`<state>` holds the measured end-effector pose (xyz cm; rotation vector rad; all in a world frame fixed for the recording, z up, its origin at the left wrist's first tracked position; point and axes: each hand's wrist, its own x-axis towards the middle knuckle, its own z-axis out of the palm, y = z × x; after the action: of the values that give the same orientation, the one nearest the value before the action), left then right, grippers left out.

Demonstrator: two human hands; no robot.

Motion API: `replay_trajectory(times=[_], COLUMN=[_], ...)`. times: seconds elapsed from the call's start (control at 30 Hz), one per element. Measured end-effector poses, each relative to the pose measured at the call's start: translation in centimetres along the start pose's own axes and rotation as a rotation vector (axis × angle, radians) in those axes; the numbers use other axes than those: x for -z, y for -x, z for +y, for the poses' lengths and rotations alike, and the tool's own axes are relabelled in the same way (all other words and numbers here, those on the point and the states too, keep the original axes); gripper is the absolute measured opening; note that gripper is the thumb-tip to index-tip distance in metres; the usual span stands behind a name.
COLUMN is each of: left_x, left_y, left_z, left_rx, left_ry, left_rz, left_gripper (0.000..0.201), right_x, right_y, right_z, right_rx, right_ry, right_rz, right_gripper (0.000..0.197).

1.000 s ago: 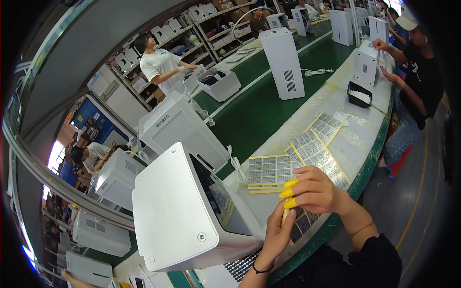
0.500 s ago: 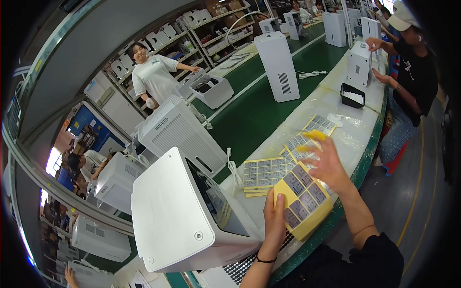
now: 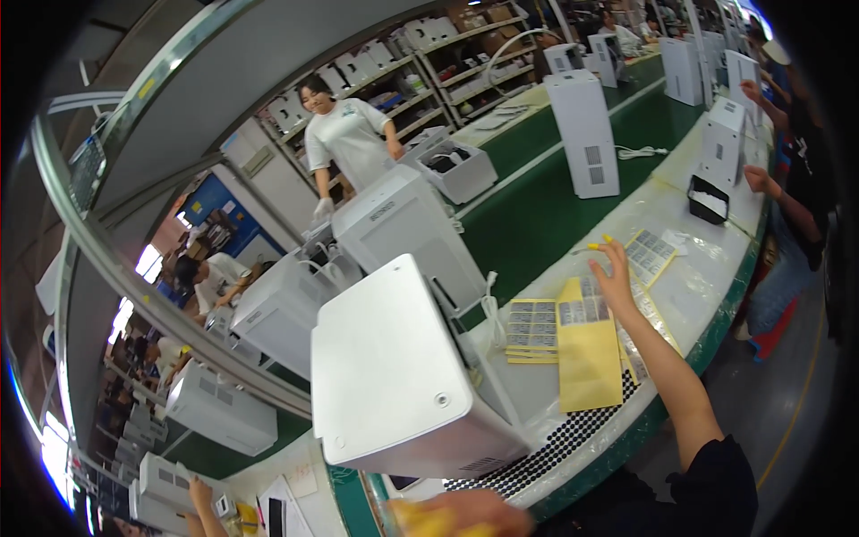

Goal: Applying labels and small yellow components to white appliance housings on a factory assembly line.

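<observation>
My right hand (image 3: 614,282) is raised over the label sheets, its fingers apart and yellow covers on some fingertips. No held thing can be made out in it. Below it lies a yellow label sheet (image 3: 591,371), mostly bare backing, with grey labels at its far end. Other label sheets (image 3: 531,327) lie beside and under it. My left hand (image 3: 470,515) is at the bottom edge, smeared by motion, with yellow on its fingers; its grip is hidden. Just beyond it a white boxy appliance (image 3: 394,367) stands tilted in view, its smooth panel facing me.
A black dotted mat (image 3: 573,438) lies at the bench edge. More white appliances (image 3: 407,233) stand along the green conveyor (image 3: 510,215). A black tray (image 3: 708,199) holds small white pieces at the right. A co-worker (image 3: 805,179) sits there; another person (image 3: 349,139) stands across the line.
My left hand has let go of the label sheet and moved down to the bottom edge. The sheet now lies on the bench. The view has swung left.
</observation>
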<state>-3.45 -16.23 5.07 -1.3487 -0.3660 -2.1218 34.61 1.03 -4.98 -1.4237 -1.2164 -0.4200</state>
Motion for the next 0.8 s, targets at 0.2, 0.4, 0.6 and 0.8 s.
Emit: replay_trajectory(times=[0.2, 0.4, 0.6, 0.8], left_x=[-5.6, -4.3, -2.8, 0.7], left_y=[-12.1, -12.6, -13.1, -13.4], left_z=[-3.4, -4.0, -1.4, 0.8], left_rx=[0.815, 1.188, 1.163, 0.959], left_ry=[0.063, 0.419, 0.474, 0.296], left_rz=[-0.103, -0.269, -0.265, -0.4], left_gripper=[0.065, 0.08, 0.078, 0.06], right_x=[4.4, 8.9, 11.2, 13.6], right_y=[-8.5, -12.7, -12.0, -10.0], right_z=[-15.9, -28.6, -35.5, -38.0], right_rx=[-0.14, 0.221, 0.406, 0.193], right_ry=[-0.791, -1.125, -1.005, -1.109], right_rz=[-0.088, -0.458, -0.805, -1.001], right_gripper=[0.01, 0.017, 0.019, 0.024])
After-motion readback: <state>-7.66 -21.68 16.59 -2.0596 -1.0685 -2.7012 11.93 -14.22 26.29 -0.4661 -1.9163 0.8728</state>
